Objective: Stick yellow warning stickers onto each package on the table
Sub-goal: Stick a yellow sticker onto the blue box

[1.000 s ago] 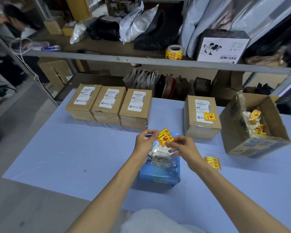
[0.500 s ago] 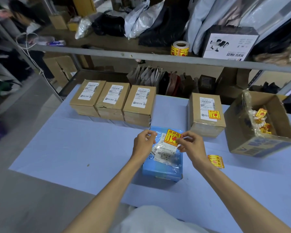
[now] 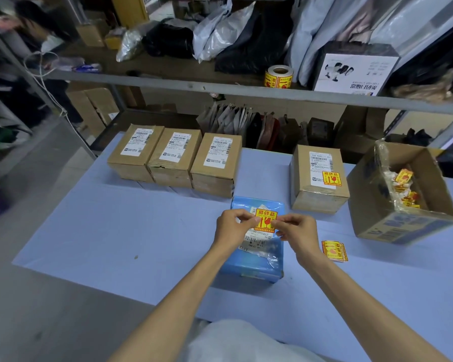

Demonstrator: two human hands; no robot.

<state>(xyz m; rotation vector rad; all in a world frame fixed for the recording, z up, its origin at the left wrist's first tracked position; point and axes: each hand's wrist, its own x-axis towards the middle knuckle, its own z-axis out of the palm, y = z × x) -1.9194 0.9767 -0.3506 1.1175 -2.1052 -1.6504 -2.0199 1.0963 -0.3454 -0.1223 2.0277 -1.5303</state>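
A blue plastic-wrapped package (image 3: 256,259) lies in the middle of the table. A yellow warning sticker (image 3: 266,221) lies over its white label. My left hand (image 3: 232,227) pinches the sticker's left edge and my right hand (image 3: 297,231) pinches its right edge. Three cardboard packages (image 3: 174,158) with white labels and no yellow sticker stand in a row at the back left. A fourth cardboard package (image 3: 319,178) at the back right carries a yellow sticker.
An open cardboard box (image 3: 403,194) with several loose yellow stickers stands at the right. A small stack of stickers (image 3: 334,250) lies on the blue table (image 3: 102,231) right of my right hand. A sticker roll (image 3: 279,77) sits on the shelf behind.
Both hands have lowered the sticker from a tilted, raised position down flat onto the blue package's label. The camera has come closer.
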